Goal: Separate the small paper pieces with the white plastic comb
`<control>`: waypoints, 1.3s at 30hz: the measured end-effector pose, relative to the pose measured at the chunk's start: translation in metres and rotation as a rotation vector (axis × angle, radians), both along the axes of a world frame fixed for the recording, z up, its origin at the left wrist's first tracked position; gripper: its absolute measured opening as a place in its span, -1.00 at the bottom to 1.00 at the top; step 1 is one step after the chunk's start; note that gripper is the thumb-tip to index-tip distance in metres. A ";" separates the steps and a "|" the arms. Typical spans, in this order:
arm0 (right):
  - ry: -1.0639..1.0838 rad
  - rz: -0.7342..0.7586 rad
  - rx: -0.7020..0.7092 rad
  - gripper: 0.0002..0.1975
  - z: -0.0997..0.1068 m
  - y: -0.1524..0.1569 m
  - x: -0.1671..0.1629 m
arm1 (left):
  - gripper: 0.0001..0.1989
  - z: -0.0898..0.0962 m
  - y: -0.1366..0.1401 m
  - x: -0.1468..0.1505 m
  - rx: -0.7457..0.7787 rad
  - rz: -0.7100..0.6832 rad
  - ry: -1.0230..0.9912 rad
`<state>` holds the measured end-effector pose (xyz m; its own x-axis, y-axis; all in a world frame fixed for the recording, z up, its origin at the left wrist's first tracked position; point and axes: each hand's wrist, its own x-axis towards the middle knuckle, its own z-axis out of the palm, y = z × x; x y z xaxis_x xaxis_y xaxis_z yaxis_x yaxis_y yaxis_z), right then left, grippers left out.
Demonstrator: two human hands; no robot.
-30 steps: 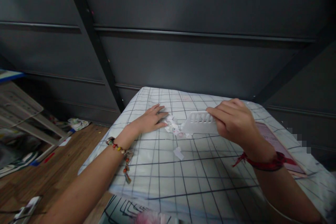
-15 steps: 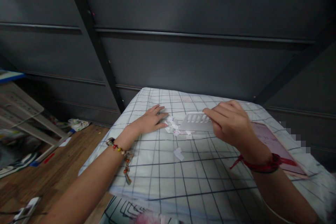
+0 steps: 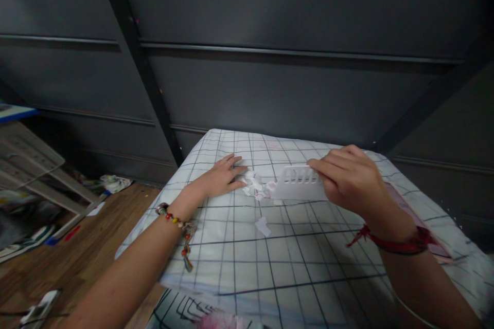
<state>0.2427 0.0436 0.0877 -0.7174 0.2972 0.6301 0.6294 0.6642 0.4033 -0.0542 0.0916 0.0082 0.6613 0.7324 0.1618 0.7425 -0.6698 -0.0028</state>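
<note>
Apparently the step: torn paper scraps (image 3: 252, 185) are being gathered into a heap, the white slotted card (image 3: 297, 190) serving as scraper (a judgement from how they lie).
Scraps: heaped on the cloth-covered table (image 3: 293, 262), between the left hand (image 3: 221, 178) and the card.
Loose scrap (image 3: 263, 226): apart from the heap, near six o'clock of it.
Card: at three o'clock of the heap, stood on its long edge, near end right beside the scraps; whether that edge meets the cloth, I cannot tell.
Left hand: at nine o'clock, palm down, fingers spread and grasping nothing, tips at the heap's border; the forearm enters from eight o'clock.
Right hand (image 3: 349, 180): knuckles up, fingers pinching the card's far end; the forearm enters from four o'clock, red cord (image 3: 401, 244) at the wrist.
Next move: seems to call for a low, level card edge, the left hand acting as a stop (the loose scrap needs its own stroke).
</note>
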 end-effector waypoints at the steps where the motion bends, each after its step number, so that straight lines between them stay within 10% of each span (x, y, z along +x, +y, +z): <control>1: 0.005 -0.015 0.021 -0.74 0.000 0.000 -0.001 | -0.48 0.001 0.000 0.000 -0.003 0.002 0.004; 39: 0.030 0.087 -0.057 -0.72 -0.001 -0.004 -0.014 | -0.51 0.002 -0.001 -0.001 -0.012 -0.002 -0.013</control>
